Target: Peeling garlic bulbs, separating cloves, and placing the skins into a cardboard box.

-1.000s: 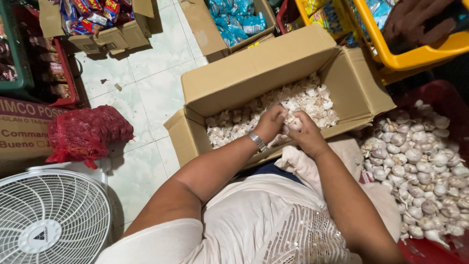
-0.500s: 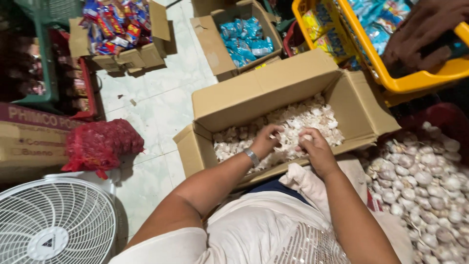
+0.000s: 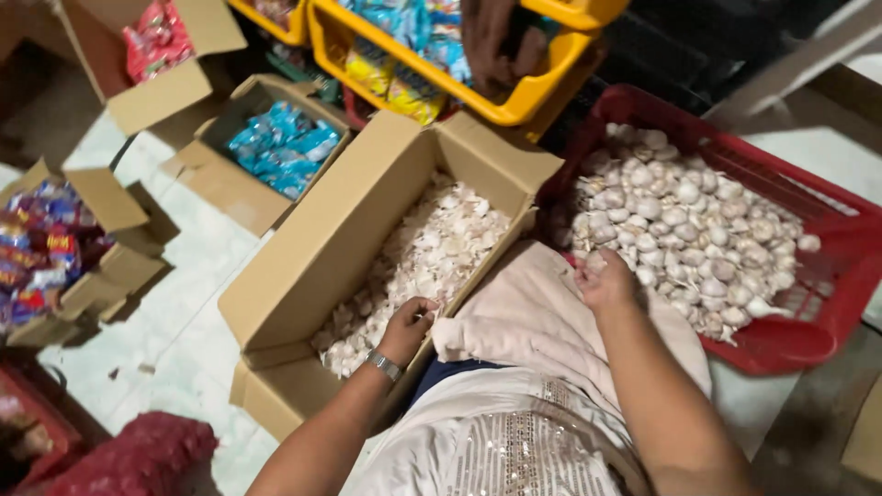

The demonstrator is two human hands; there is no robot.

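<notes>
A long cardboard box (image 3: 303, 276) is lying on the tiled floor (image 3: 175, 340) in the middle of the frame, its long axis running from the lower left up toward the upper middle, flaps standing open. It is holding a heap of pale garlic skins and cloves (image 3: 432, 257). To its right a red plastic crate (image 3: 827, 303) is sitting at the right of the frame, filled with whole garlic bulbs (image 3: 689, 230). Along the top edge a yellow crate (image 3: 514, 96) is carrying bright packets, and another person's hand (image 3: 496, 46) is gripping its contents or rim; which one is unclear. At the upper left, smaller open boxes are showing blue packets (image 3: 280, 147) and red packets (image 3: 152, 41); at the far left another box is holding mixed coloured packets (image 3: 41, 248). A red mesh sack (image 3: 138, 459) is lying at the lower left corner.

A pale pink cloth (image 3: 542, 321) is spreading across the person's lap between box and red crate.

The left hand (image 3: 409, 323), wearing a metal wristband (image 3: 384, 365), is reaching into the near end of the cardboard box, fingers curled down among the skins; whether its grip is closed on anything cannot be told. The right hand (image 3: 606, 280) is stretching to the near rim of the red crate, fingers bent loosely at the bulbs; its grip is also hidden.
</notes>
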